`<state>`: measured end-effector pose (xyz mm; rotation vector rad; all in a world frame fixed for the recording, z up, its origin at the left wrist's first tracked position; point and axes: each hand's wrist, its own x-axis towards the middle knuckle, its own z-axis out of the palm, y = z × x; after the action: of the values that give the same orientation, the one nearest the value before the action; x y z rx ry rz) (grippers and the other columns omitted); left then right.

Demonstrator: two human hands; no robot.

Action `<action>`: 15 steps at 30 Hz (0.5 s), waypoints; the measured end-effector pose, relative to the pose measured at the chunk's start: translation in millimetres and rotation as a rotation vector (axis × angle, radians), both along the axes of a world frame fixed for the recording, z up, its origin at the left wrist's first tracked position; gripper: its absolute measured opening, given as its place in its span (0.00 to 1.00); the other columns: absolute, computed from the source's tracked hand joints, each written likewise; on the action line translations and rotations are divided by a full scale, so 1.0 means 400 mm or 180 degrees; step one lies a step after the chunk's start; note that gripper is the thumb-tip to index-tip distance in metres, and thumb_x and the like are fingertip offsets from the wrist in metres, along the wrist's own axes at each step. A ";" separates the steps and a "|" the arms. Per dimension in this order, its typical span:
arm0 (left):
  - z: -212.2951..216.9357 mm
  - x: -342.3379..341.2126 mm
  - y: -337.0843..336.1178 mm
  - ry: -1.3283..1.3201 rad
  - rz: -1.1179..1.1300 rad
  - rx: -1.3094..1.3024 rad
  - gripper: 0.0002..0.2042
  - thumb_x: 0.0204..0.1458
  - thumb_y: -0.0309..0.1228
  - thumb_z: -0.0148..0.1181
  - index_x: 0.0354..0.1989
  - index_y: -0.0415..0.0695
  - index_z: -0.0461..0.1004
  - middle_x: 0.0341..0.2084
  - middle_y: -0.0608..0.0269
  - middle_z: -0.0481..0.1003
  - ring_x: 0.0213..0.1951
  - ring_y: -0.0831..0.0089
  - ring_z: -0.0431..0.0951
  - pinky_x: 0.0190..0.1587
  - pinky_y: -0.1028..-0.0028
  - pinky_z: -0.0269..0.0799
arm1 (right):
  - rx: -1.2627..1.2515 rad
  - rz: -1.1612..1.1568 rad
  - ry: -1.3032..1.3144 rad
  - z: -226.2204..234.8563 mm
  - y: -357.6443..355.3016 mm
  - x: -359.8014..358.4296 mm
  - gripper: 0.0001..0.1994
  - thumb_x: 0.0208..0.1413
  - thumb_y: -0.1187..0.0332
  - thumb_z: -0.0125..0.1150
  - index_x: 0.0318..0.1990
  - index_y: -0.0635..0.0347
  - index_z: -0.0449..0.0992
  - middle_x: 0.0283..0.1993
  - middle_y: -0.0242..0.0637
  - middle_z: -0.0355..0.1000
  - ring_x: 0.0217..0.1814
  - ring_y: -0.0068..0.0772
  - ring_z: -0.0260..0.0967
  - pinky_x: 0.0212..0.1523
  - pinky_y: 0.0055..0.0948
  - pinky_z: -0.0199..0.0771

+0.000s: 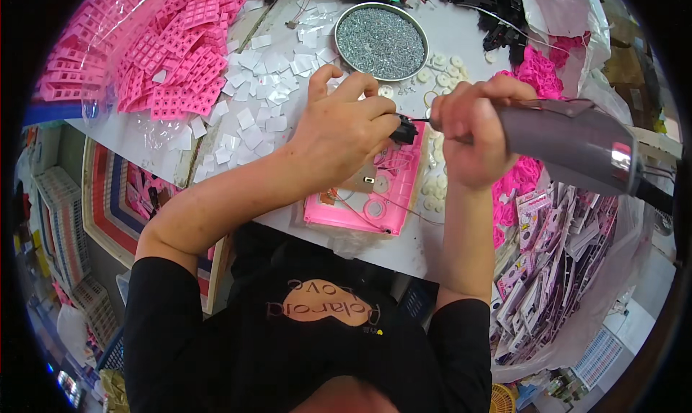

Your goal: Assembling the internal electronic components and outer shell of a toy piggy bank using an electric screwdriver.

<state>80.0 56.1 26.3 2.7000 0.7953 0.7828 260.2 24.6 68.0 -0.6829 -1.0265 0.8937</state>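
The left hand (339,135) is resting on the counter (461,34) over a pink plastic case (375,197), with its fingers curled and pinching a small black part (405,132) at the upper edge of that case. The right hand (472,128) is closed in a fist around the front of a grey power screwdriver (569,143), which is lying nearly level and reaching away to the right. The thin bit of the screwdriver is pointing left and meeting the black part between the two hands. The pink case is lying flat at the near edge of the counter, directly under both hands, and thin wires are running across its open face.

A round metal dish (380,42) filled with small screws is standing on the counter beyond the hands. White round discs (443,67) are lying scattered just right of the dish and beside the case. Clear square pieces (252,117) are covering the counter to the left of the left hand, and a heap of pink frames (173,60) is lying farther left. A bag of printed packages (555,261) is hanging low at the right side.
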 end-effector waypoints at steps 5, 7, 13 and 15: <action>-0.005 0.004 0.007 -0.0274 -0.0091 -0.0187 0.13 0.43 0.33 0.72 0.39 0.51 0.80 0.43 0.74 0.78 0.51 0.69 0.73 0.59 0.52 0.53 | -0.0010 -0.0216 -0.1353 -0.043 0.008 0.014 0.08 0.56 0.79 0.54 0.41 0.61 0.64 0.22 0.38 0.66 0.20 0.26 0.61 0.25 0.31 0.71; -0.006 0.018 0.021 -0.0507 -0.0188 -0.0174 0.12 0.43 0.31 0.71 0.37 0.49 0.79 0.38 0.71 0.78 0.48 0.67 0.74 0.58 0.56 0.58 | 0.0077 -0.0264 -0.1711 -0.054 0.013 0.018 0.08 0.55 0.79 0.57 0.39 0.61 0.64 0.23 0.39 0.68 0.21 0.26 0.64 0.26 0.30 0.72; 0.020 0.030 0.059 0.0133 -0.0742 -0.1432 0.17 0.47 0.29 0.68 0.46 0.41 0.73 0.44 0.53 0.77 0.48 0.49 0.76 0.51 0.57 0.71 | -0.0270 0.1572 -0.0600 -0.005 0.069 0.091 0.29 0.57 0.58 0.67 0.61 0.64 0.67 0.36 0.44 0.76 0.38 0.38 0.75 0.50 0.43 0.76; 0.054 -0.005 0.054 -0.0013 -0.0717 -0.0949 0.16 0.46 0.27 0.69 0.44 0.41 0.73 0.49 0.51 0.76 0.49 0.49 0.77 0.50 0.58 0.73 | -0.0863 0.0986 0.0123 0.053 0.072 0.139 0.33 0.55 0.66 0.69 0.66 0.66 0.64 0.44 0.41 0.79 0.46 0.31 0.75 0.47 0.29 0.74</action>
<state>77.9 77.7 47.8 2.4631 0.5441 0.5678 315.8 53.4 89.1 -0.7402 -1.0014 1.3283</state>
